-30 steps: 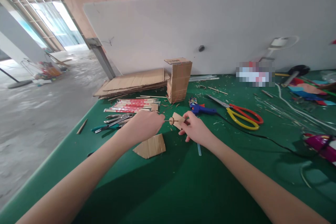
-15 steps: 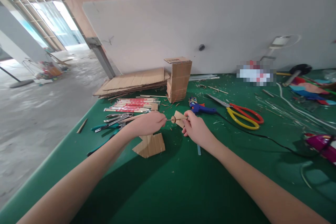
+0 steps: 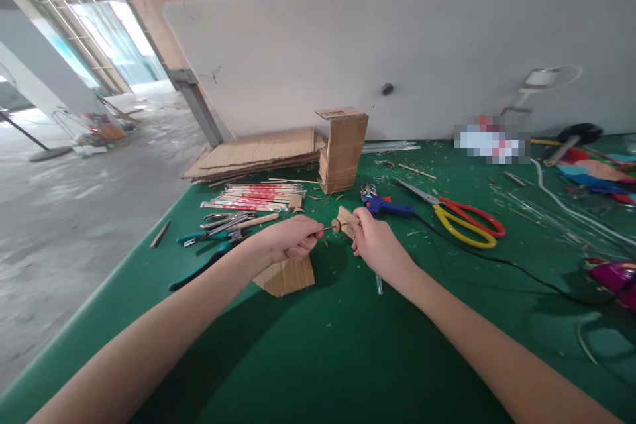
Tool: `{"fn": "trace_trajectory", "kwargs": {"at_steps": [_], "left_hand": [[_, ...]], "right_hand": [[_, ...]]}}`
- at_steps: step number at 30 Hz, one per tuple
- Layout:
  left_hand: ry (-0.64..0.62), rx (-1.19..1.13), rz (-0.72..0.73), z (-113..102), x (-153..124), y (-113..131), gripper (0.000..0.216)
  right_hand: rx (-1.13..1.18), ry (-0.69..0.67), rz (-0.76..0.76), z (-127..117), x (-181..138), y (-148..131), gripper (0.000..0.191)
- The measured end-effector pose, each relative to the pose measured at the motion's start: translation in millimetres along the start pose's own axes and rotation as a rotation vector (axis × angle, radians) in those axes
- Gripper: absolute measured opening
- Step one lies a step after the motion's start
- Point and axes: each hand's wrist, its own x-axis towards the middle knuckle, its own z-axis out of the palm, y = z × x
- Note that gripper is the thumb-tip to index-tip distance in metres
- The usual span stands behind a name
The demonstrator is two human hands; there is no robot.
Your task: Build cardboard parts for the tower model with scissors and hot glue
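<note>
My left hand (image 3: 297, 236) pinches the left end of a thin stick (image 3: 328, 228). A small round cardboard disc (image 3: 336, 226) sits on this stick between my two hands. Closed on a small cardboard piece (image 3: 346, 219) is my right hand (image 3: 373, 240); the stick runs into or past that piece toward its fingers, which hide the far end. Both hands are held over the green table. Below my left hand lies a cut cardboard scrap (image 3: 287, 276), partly covered by it. A blue glue gun (image 3: 390, 206) rests just beyond my right hand.
Scissors with red and yellow handles (image 3: 464, 218) lie at right. Pliers (image 3: 213, 238) and wrapped wooden sticks (image 3: 253, 197) lie at left. Behind stand a cardboard structure (image 3: 344, 149) and stacked cardboard sheets (image 3: 263, 152). A black cord (image 3: 501, 260) crosses the green table (image 3: 318, 358).
The view has shifted slightly. My left hand has turned and its fingers curl more below the stick. The cardboard piece in my right hand is tilted differently.
</note>
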Motion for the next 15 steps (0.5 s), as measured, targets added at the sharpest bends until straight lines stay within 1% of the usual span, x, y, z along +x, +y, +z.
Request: {"fn": "trace_trajectory", "kwargs": {"at_steps": [1, 2, 5, 7, 10, 12, 15], "left_hand": [[0.015, 0.034, 0.016, 1, 1, 0, 0.025], [0.050, 0.133, 0.058, 2, 1, -1, 0.026], [0.200, 0.572, 0.280, 8, 4, -6, 0.031], [0.289, 0.825, 0.395, 13, 5, -10, 0.029], [0.381, 1.136, 0.439, 18, 4, -17, 0.018], [0.398, 1.345, 0.455, 16, 3, -20, 0.018], [0.427, 1.528, 0.498, 11, 3, -21, 0.020]], "right_hand": [[-0.011, -0.001, -0.002, 0, 0, 0, 0.010], [-0.011, -0.007, 0.001, -1, 0, -1, 0.010], [0.052, -0.014, 0.029, -3, 0, 0, 0.014], [0.107, -0.008, 0.047, -5, 0, 0, 0.016], [0.151, -0.006, 0.056, -8, -1, 1, 0.016], [0.177, -0.008, 0.071, -8, -1, 2, 0.015], [0.286, 0.015, 0.098, -4, 0, 4, 0.014]]}}
